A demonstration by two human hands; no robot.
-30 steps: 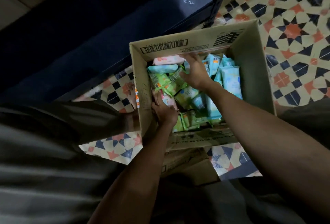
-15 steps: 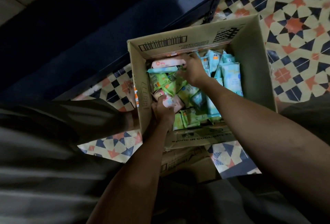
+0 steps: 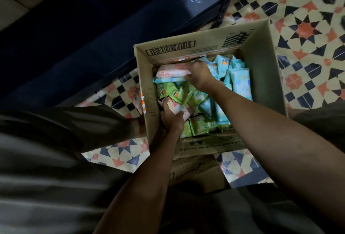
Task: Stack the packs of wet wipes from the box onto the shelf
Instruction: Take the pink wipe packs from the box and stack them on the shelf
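An open cardboard box [image 3: 265, 77] sits on the tiled floor, filled with several green, blue and pink packs of wet wipes. My left hand [image 3: 172, 118] grips a pink pack [image 3: 180, 107] at the box's near left side. At the far left of the box my right hand [image 3: 200, 74] grips the end of another pink pack [image 3: 171, 72], which lies on a blue pack [image 3: 168, 80]. Tall blue packs [image 3: 240, 79] stand at the right side. The dark shelf [image 3: 93, 34] lies beyond the box to the upper left.
A black metal shelf post [image 3: 226, 0] rises just beyond the box's far edge. Patterned floor tiles [image 3: 308, 34] surround the box. A folded box flap [image 3: 203, 174] lies below the near wall. My dark trouser leg [image 3: 56, 140] fills the left.
My right hand moved left and took hold of the upper pink pack. My left hand closed round the lower pink pack and lifted it slightly. The view shifted a little.
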